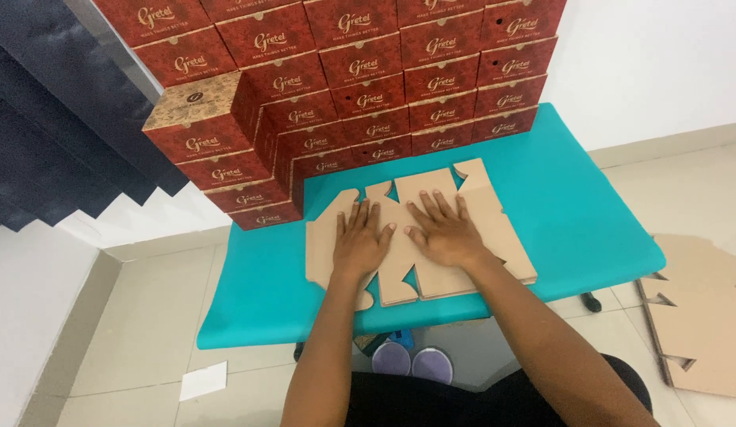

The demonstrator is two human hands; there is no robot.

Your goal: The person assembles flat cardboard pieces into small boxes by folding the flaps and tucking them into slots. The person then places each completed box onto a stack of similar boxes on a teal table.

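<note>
A flat, unfolded brown cardboard box blank (pixel 486 217) with cut-out flaps lies on a teal-covered table (pixel 573 213). My left hand (pixel 360 241) presses flat on its left part, fingers spread. On the middle of the blank my right hand (pixel 443 229) also rests palm down, fingers apart. Neither hand grips anything.
A tall stack of dark red printed boxes (pixel 384 87) stands at the table's back and on the floor to the left. More flat cardboard blanks (pixel 704 316) lie on the tiled floor at right. A white paper scrap (pixel 203 380) lies on the floor at left.
</note>
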